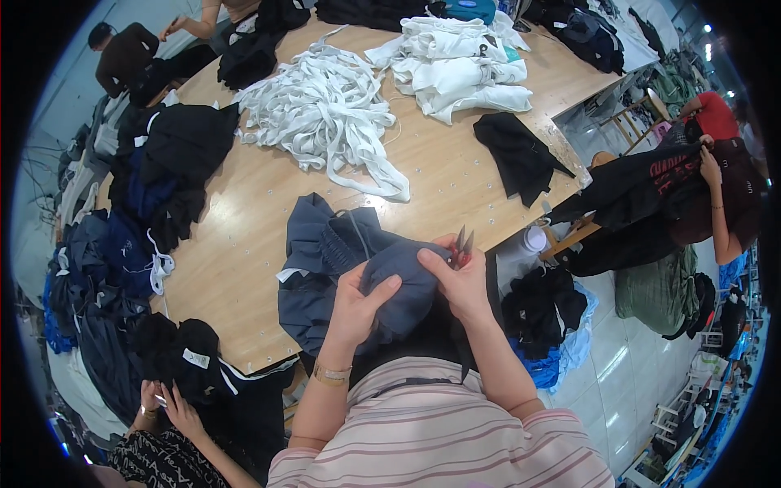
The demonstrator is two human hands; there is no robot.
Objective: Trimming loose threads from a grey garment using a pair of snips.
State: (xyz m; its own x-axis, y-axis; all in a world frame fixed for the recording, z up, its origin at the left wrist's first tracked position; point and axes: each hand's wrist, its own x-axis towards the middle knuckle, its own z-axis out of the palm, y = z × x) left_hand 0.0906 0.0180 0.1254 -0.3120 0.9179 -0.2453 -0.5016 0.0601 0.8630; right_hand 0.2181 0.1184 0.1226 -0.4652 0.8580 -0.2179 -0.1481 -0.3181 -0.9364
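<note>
Pale wood-topped table (439,183) fills the middle of a busy room, dotted with small shiny marks. At its near edge, in front of the person, is a slate blue-grey garment (313,232), partly lying on the wood and partly lifted in both hands. Its cloth is matte and crumpled, with soft folds, a puckered, gathered band across the middle, a grey cord or strip along the upper part and a small white tag (291,276) at the left side. The left hand (356,302) has its thumb and fingers closed on the cloth, pinching a fold. The right hand (464,286) also grips the cloth under its thumb, while its curled fingers keep hold of small red-handled snips (464,246), points upward and slightly parted. Beyond the garment lie a tangled heap of white strips (321,110) and a stack of white clothes (464,69), with a black cloth piece (519,154) to the right. Dark clothes (183,138) crowd the left side; co-workers handle dark fabric at lower left and far right.
</note>
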